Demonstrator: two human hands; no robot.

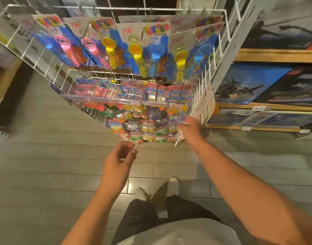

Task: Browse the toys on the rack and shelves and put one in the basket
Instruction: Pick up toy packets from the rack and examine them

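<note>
A white wire rack (220,50) hangs full of carded toys. Blue cards with pink, yellow and blue plastic toys (144,50) fill its top row. Small clear packets with coloured pieces (142,128) hang lower down. My right hand (190,129) reaches into the lower right of the rack and touches the small packets; its fingertips are partly hidden and blurred. A white packet or tag (180,138) shows just under that hand. My left hand (119,160) hovers below the bottom packets with loosely curled fingers and holds nothing. No basket is in view.
Wooden shelves (275,57) on the right carry large boxed kits with aircraft pictures (249,84). Grey floor tiles (45,165) lie below. My legs and shoes (158,193) stand close to the rack. A dark shelf edge (3,82) sits at the far left.
</note>
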